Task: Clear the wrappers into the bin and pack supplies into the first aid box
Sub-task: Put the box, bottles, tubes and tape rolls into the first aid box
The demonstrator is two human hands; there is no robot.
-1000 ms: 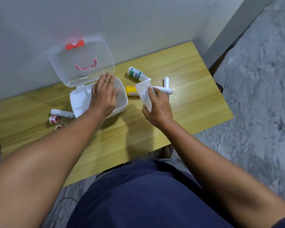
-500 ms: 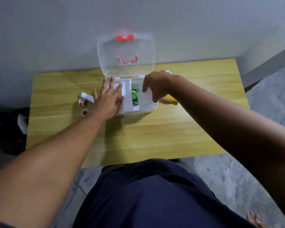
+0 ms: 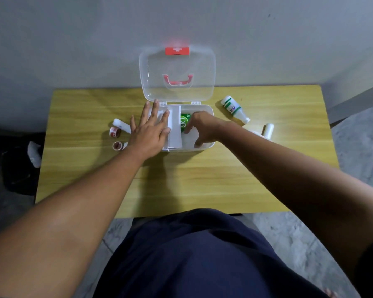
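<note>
The white first aid box (image 3: 209,145) stands at the table's back middle, its clear lid (image 3: 177,76) upright against the wall. Inside are a green pack (image 3: 185,122) and a white divider (image 3: 174,127). My left hand (image 3: 151,130) lies flat and open on the box's left part, fingers spread. My right hand (image 3: 202,127) reaches into the right compartment, fingers arched down onto something white; its grip is hidden. Loose supplies: a white bottle with a green label (image 3: 235,109), a white roll (image 3: 268,130), a white tube (image 3: 122,125) and two small tape rolls (image 3: 115,132) (image 3: 117,145).
The wooden table (image 3: 192,179) butts against a grey wall. My lap is at its front edge. A white object (image 3: 33,153) lies on the dark floor to the left. Grey floor shows at the right.
My right hand carried a white packet from the table into the box and has sunk deeper into the right compartment. My left hand stays flat on the box. The view swung left.
</note>
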